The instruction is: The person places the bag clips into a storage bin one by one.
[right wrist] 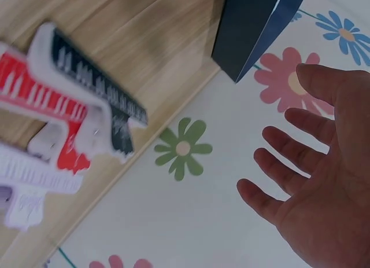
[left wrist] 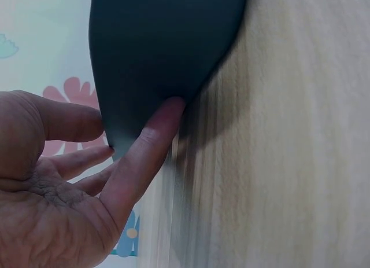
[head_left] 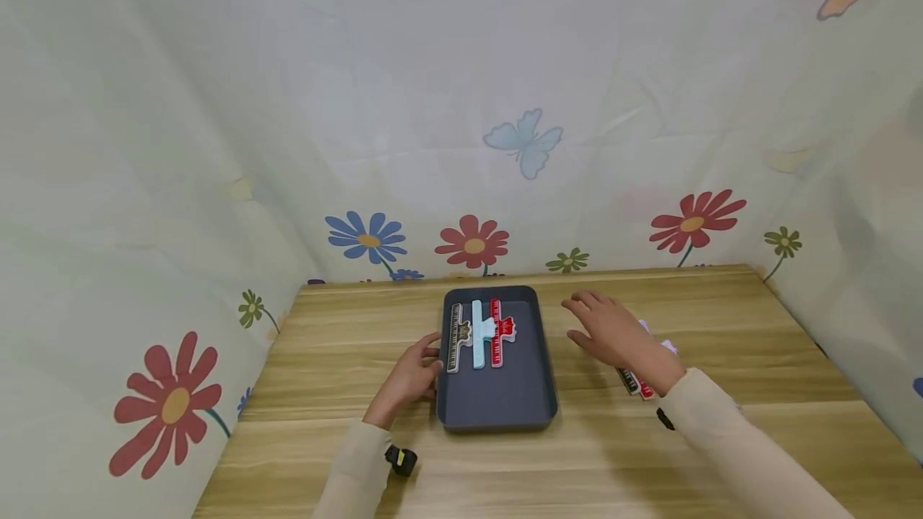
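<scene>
A dark grey rectangular tray [head_left: 497,407] lies on the table. Inside it, side by side toward the left, are a black clip [head_left: 453,347], a light blue clip [head_left: 477,347] and a red clip [head_left: 495,352]. My left hand [head_left: 409,381] touches the tray's left outer wall with extended fingers, one fingertip low on the wall in the left wrist view. My right hand [head_left: 613,332] is empty, fingers spread, above the table right of the tray. Beneath its wrist lie another black clip [right wrist: 95,77], a red clip [right wrist: 43,85] and a lavender clip [right wrist: 37,169], partly hidden in the head view.
The wooden table [head_left: 339,327] ends at the back against a pale curtain [head_left: 404,102] printed with flowers and butterflies. Curtain sides also hang at left and right. A black wrist strap piece [head_left: 401,461] sits by the left sleeve.
</scene>
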Demonstrator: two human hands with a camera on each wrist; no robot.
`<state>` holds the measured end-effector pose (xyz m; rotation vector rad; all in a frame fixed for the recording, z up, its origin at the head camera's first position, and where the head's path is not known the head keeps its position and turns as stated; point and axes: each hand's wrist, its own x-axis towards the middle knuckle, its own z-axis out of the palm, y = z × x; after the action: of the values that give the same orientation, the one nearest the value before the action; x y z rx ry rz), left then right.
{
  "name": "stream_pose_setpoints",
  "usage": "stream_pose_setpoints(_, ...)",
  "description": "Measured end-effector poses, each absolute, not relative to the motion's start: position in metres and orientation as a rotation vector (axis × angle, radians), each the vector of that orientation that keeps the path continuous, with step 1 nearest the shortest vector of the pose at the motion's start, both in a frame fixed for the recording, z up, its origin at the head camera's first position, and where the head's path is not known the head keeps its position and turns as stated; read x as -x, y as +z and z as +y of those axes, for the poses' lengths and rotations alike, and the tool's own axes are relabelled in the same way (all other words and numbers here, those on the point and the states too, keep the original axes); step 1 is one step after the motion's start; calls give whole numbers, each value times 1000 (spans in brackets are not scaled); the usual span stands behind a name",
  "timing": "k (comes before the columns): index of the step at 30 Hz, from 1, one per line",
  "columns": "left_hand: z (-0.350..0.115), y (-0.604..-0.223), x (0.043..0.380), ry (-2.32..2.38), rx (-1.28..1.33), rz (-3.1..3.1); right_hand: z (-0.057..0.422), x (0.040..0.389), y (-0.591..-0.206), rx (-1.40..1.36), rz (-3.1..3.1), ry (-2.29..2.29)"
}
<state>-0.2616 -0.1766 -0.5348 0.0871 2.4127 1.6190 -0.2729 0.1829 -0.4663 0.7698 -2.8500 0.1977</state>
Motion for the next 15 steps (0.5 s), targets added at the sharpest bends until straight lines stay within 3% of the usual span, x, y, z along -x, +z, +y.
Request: stream_pose_setpoints(15, -175, -533, 260, 1646, -124, 2413, 218, 267, -470, -757, -2865, 149)
